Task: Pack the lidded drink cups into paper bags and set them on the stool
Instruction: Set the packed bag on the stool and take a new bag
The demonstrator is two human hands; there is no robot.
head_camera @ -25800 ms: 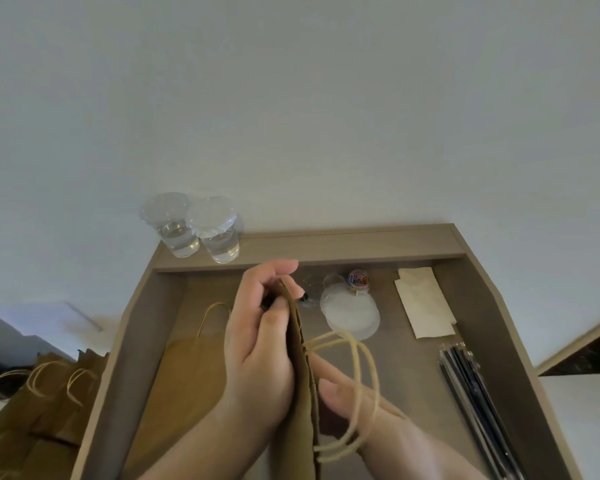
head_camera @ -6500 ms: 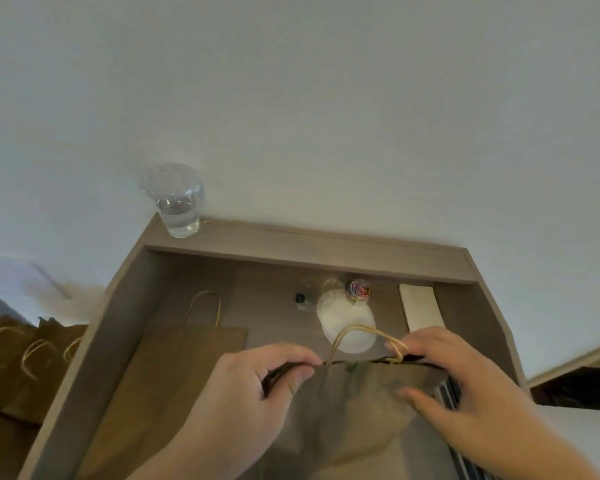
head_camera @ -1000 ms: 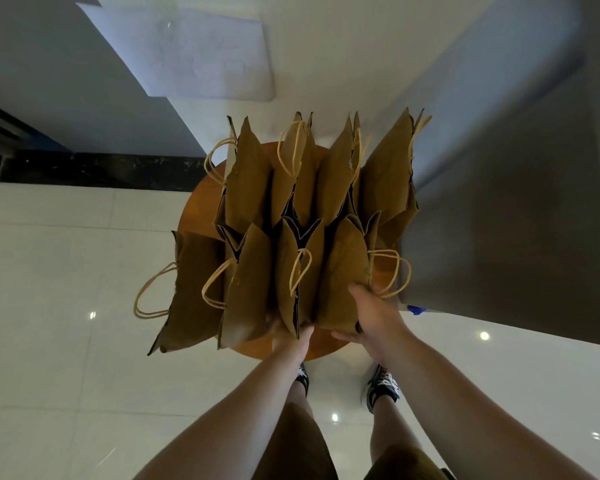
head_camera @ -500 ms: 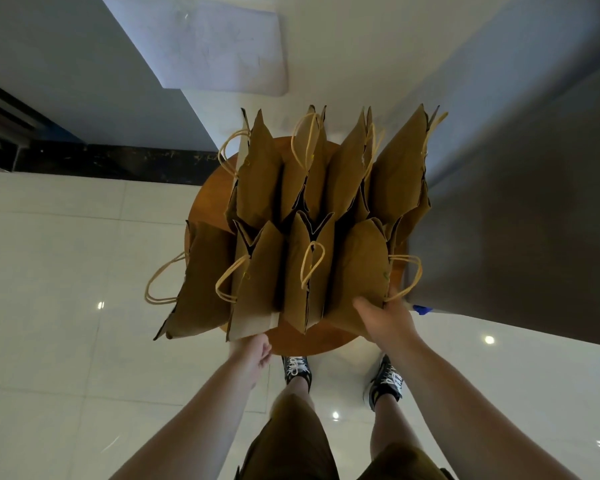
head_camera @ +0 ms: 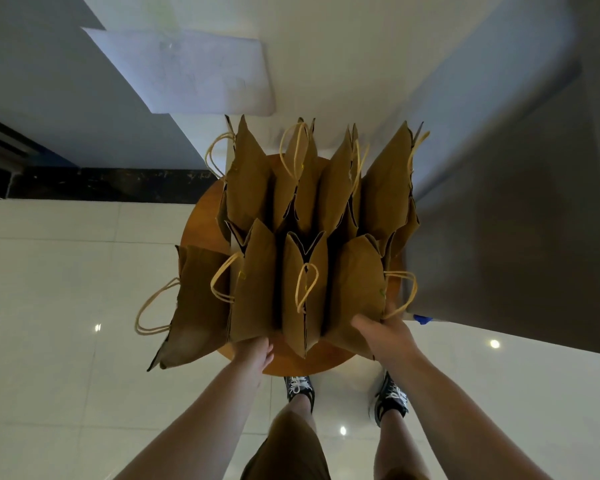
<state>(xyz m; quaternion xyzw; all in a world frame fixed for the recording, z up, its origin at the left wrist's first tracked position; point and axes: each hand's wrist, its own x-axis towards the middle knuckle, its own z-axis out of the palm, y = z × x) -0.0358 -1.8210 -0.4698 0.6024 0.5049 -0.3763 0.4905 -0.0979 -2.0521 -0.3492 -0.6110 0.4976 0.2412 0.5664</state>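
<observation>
floor: glossy pale tile (head_camera: 49, 306), ceiling-light glints on it; dark baseboard strip (head_camera: 101, 185) along far wall at left
wall: white, flat pale panel (head_camera: 187, 71) leaning or fixed above the stool; grey cabinet side (head_camera: 499, 237) just right of the stool
stool: round wooden seat (head_camera: 201, 216), mostly covered by bags, bare rim visible at left and front
bags: brown paper bags with twisted cord handles, upright, packed in two rows; back row of four (head_camera: 326, 178), front row (head_camera: 302, 289) of three on the seat plus one leftmost bag (head_camera: 198, 303) tilted out over the rim
cups: not visible, bag tops pinched shut, contents cannot be told
change vs 0.5 s ago: left hand up from below the rim, now touching the front row; right hand in same spot; bag layout unchanged
change vs 6.5 s ago: view off the wooden tray and onto the stool
left hand: (head_camera: 257, 351) fingers loosely extended against bottom edge of second bag from left (head_camera: 253, 289), no clear grasp
right hand: (head_camera: 381, 332) thumb and fingers pinching lower edge of rightmost front bag (head_camera: 354, 289), beside its handle loop (head_camera: 400, 292)
body: dark shorts, black sneakers (head_camera: 298, 386) on the tile just below the stool
</observation>
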